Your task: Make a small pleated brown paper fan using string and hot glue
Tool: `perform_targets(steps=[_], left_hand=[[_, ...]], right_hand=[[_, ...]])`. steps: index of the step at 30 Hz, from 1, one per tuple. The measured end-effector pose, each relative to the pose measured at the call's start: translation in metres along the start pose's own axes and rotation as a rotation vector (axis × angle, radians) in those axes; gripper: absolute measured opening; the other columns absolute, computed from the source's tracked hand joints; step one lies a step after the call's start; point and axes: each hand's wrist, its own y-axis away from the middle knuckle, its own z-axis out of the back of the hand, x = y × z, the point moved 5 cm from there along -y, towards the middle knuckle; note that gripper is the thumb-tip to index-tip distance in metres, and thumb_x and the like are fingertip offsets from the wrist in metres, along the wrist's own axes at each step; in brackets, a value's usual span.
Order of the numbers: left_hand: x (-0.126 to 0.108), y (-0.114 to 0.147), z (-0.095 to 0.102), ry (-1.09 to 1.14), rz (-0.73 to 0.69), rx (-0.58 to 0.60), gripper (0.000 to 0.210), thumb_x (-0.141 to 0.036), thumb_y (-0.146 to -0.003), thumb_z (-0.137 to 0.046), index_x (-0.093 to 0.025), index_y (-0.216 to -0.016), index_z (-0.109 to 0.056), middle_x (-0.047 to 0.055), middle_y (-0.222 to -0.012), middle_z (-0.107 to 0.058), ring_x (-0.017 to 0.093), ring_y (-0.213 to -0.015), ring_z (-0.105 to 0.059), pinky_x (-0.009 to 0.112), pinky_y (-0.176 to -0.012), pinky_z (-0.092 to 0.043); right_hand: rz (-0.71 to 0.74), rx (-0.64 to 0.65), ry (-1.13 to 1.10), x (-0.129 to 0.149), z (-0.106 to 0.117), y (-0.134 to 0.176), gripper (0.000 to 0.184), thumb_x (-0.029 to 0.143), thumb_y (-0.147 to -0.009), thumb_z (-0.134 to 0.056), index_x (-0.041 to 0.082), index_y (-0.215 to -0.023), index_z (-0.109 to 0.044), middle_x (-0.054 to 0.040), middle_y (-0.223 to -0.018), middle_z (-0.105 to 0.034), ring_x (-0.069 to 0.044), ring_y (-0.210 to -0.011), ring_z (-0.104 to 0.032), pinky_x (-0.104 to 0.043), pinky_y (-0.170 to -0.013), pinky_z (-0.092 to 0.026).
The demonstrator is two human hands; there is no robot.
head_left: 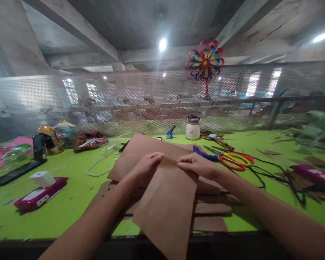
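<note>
Left hand (148, 165) and right hand (196, 164) pinch brown paper (169, 196), grip closed, over the green desk (76, 202); yellow bottle (50, 140) seems labelled, too blurred to read

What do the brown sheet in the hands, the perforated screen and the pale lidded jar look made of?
Brown sheet: probably kraft paper or thin card; matte, with straight edges.
Perforated screen: likely metal; grey sheen, regular small holes.
Lidded jar: perhaps glazed ceramic or glass, smooth and pale; the view doesn't settle which.
</note>
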Motion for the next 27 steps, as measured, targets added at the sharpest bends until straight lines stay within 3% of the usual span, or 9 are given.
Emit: perform_targets(steps=[2, 4, 7, 9, 11, 16, 27], left_hand=[[0.004, -0.005, 0.007, 0.012, 0.007, -0.073, 0.048, -0.055, -0.084, -0.04, -0.014, -0.1, -0.058, 0.006, -0.087, -0.061, 0.013, -0.071, -0.054, 0.027, -0.067, -0.043], [0.004, -0.007, 0.005, -0.169, -0.06, -0.1, 0.042, -0.05, -0.085, -0.044, -0.014, -0.096, -0.062, 0.007, -0.09, -0.061, 0.016, -0.079, -0.054, 0.029, -0.075, -0.042], [-0.002, -0.004, -0.015, -0.632, -0.277, -0.006, 0.031, -0.04, -0.084, -0.049, -0.017, -0.094, -0.067, 0.008, -0.093, -0.062, 0.02, -0.092, -0.051, 0.032, -0.086, -0.037], [0.0, 0.0, -0.027, -0.768, -0.326, 0.065, 0.029, -0.037, -0.085, -0.049, -0.019, -0.1, -0.066, 0.008, -0.094, -0.063, 0.02, -0.091, -0.051, 0.031, -0.083, -0.037], [0.003, 0.002, -0.031, -0.817, -0.327, 0.056, 0.027, -0.034, -0.086, -0.048, -0.018, -0.097, -0.067, 0.007, -0.091, -0.065, 0.019, -0.085, -0.053, 0.029, -0.078, -0.038], [0.01, 0.002, -0.026, -0.83, -0.268, 0.096, 0.024, -0.031, -0.085, -0.05, -0.017, -0.088, -0.069, 0.006, -0.084, -0.067, 0.017, -0.077, -0.054, 0.026, -0.069, -0.037], [0.017, 0.001, -0.023, -0.775, -0.284, 0.131, 0.018, -0.027, -0.08, -0.055, -0.015, -0.084, -0.069, 0.005, -0.079, -0.064, 0.015, -0.075, -0.052, 0.024, -0.07, -0.039]], right_hand=[[0.034, -0.019, 0.257, -0.004, 0.0, -0.003, 0.025, 0.034, -0.081, -0.052, 0.013, -0.073, -0.063, 0.0011, -0.061, -0.052, -0.01, -0.058, -0.043, -0.023, -0.054, -0.032], [0.07, -0.032, 0.429, -0.007, -0.004, -0.006, 0.026, 0.03, -0.082, -0.05, 0.012, -0.068, -0.063, 0.0012, -0.058, -0.052, -0.011, -0.057, -0.042, -0.023, -0.053, -0.031], [0.151, -0.008, 0.455, -0.009, -0.016, -0.009, 0.028, 0.028, -0.085, -0.044, 0.013, -0.08, -0.066, -0.0019, -0.069, -0.062, -0.014, -0.063, -0.049, -0.024, -0.058, -0.036], [0.248, -0.003, 0.441, -0.009, -0.024, -0.01, 0.027, 0.025, -0.086, -0.043, 0.014, -0.091, -0.067, -0.0044, -0.083, -0.067, -0.016, -0.073, -0.055, -0.026, -0.067, -0.04], [0.299, -0.029, 0.475, -0.012, -0.029, -0.012, 0.026, 0.024, -0.085, -0.044, 0.016, -0.094, -0.067, -0.0057, -0.088, -0.068, -0.018, -0.077, -0.057, -0.027, -0.071, -0.041], [0.227, -0.146, 0.653, -0.025, -0.028, -0.016, 0.02, 0.025, -0.082, -0.052, 0.014, -0.08, -0.068, -0.0072, -0.076, -0.067, -0.018, -0.07, -0.057, -0.026, -0.063, -0.039], [0.244, -0.054, 0.704, -0.022, -0.026, -0.011, 0.02, 0.026, -0.083, -0.051, 0.014, -0.082, -0.068, -0.007, -0.077, -0.065, -0.016, -0.068, -0.055, -0.024, -0.061, -0.038]])
